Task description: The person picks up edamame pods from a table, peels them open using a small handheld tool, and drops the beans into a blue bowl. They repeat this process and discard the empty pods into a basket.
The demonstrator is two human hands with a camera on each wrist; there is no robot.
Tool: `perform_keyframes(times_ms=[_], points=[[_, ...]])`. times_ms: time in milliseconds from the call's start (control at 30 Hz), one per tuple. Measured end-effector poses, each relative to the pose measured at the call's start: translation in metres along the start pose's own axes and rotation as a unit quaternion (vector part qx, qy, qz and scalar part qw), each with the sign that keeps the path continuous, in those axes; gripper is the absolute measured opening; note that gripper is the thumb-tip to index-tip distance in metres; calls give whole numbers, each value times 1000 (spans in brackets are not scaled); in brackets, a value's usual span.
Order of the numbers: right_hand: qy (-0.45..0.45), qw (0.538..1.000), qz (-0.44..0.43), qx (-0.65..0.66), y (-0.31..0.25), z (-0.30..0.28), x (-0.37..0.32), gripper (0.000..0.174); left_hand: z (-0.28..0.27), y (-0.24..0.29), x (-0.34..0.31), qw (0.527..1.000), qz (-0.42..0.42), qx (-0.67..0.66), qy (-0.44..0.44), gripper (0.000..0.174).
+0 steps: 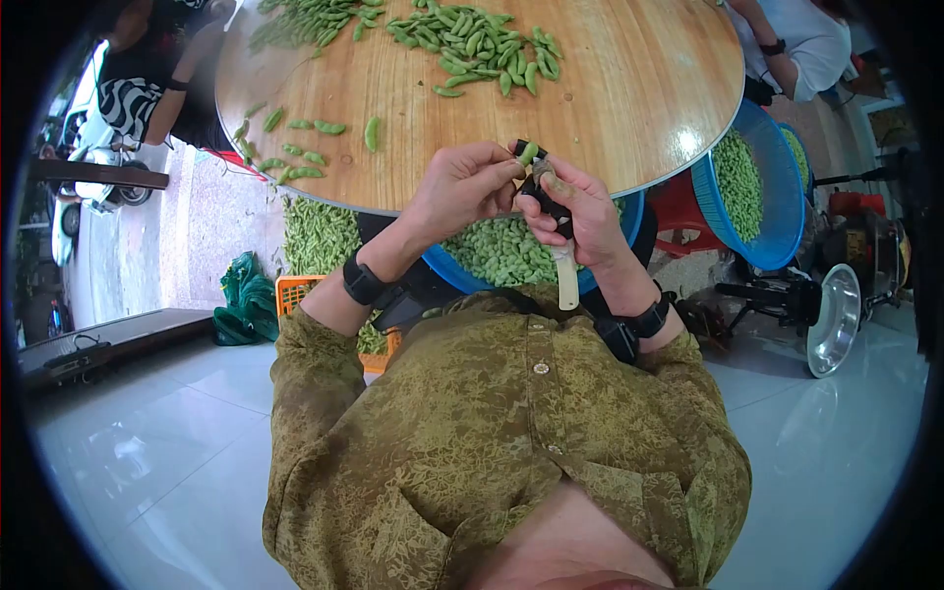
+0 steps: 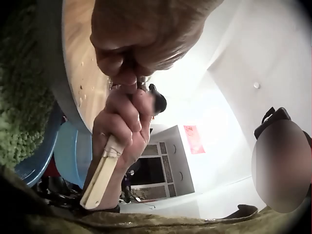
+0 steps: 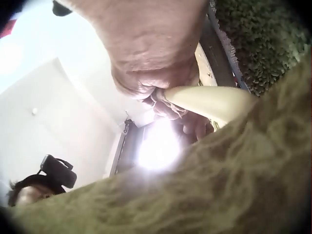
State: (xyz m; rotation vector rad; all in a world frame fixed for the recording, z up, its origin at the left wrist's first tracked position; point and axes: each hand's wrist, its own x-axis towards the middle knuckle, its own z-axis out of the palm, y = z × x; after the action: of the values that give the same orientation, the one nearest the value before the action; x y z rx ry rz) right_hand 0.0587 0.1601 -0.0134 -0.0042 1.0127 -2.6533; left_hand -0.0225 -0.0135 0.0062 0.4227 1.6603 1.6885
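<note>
In the head view my left hand (image 1: 460, 184) pinches a green bean pod (image 1: 529, 153) between thumb and fingertips, just beyond the table's near edge. Right beside it, my right hand (image 1: 588, 211) grips a slim tool by its cream handle (image 1: 566, 280), which sticks out below the fist. Dark material (image 1: 557, 195) lies around the right fingers. The handle (image 2: 101, 176) looks grooved along its length in the left wrist view, with a tie wrapped near the grip. Fingers hide the tool's working end, so its kind cannot be told. Both hands meet at the pod.
A round wooden table (image 1: 629, 69) carries a heap of pods (image 1: 482, 44) and several scattered ones. Below the hands sits a blue basin (image 1: 634, 211) of green beans. Another blue basin (image 1: 767, 187) stands right, near a metal bowl (image 1: 834, 320). An orange crate (image 1: 295, 290) is left.
</note>
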Motion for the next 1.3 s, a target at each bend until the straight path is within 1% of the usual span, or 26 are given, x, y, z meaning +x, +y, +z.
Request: perform_keyframes(times_ms=[100,200,300,367,400,500,533,567,600,633,667,700,800,833,867,900,933,967,1000,1033,1067,1100,1167,1200,1267,1300], points=[[5,1000,-8,12,0,3,-2,41,3,-4,0,999,20,-37,2,17],[-15,1000,-12,23,-1,-1,-3,41,6,-9,0,997,44,-55,16,16],[-5,1000,-15,-2,-2,1,-5,39,7,-14,1,996,57,-66,12,14],[4,1000,-14,1,0,2,-7,37,9,-17,3,989,140,30,45,13],[12,1000,-11,4,0,2,-7,36,9,-19,3,989,141,31,45,13],[21,999,4,37,0,0,-7,32,4,-22,5,992,123,-11,14,15],[22,999,4,37,0,-1,-8,32,-2,-22,8,994,61,-86,-39,16],[10,997,25,68,-1,-3,-9,28,-5,-21,11,983,0,-159,-91,18],[-4,994,46,98,-2,-4,-10,25,-4,-22,11,983,0,-160,-91,18],[-4,994,47,98,-3,-6,-10,25,-2,-23,11,955,-26,-259,-145,19],[-23,990,62,124,-2,-8,-11,23,-1,-24,11,912,-52,-355,-198,20],[-43,985,75,150,-1,-10,-11,21,-1,-26,11,913,-51,-354,-198,20],[-44,980,64,181,6,-16,-11,24,0,-28,12,903,-71,-378,-192,22],[-44,980,64,181,6,-16,-10,24,1,-23,13,957,-51,-253,-129,20],[-25,976,60,206,5,-15,-9,26,3,-19,14,990,-29,-123,-63,18],[-6,971,57,231,5,-15,-8,28,6,-18,13,990,-30,-123,-63,18],[-16,973,58,222,5,-19,-7,31,10,-18,13,985,154,80,16,16],[-17,973,58,221,4,-17,-6,31,13,-17,12,899,327,277,93,15],[-14,972,60,228,2,-14,-5,30,12,-13,9,899,327,277,94,15],[-10,970,62,236,3,-12,-6,30,10,-8,5,846,365,377,94,13],[-10,970,63,237,4,-12,-5,30,9,-5,3,781,399,472,92,14],[-12,968,65,240,5,-13,-4,30,9,-6,3,780,400,472,92,14],[-14,967,69,245,8,-14,-4,30,11,-13,4,800,377,455,107,14],[0,971,63,230,9,-15,-5,30,13,-16,4,800,376,456,108,14],[13,975,56,213,10,-15,-6,30,17,-20,6,853,364,346,141,12],[16,980,45,195,9,-14,-7,29,17,-19,6,853,364,346,141,12]])
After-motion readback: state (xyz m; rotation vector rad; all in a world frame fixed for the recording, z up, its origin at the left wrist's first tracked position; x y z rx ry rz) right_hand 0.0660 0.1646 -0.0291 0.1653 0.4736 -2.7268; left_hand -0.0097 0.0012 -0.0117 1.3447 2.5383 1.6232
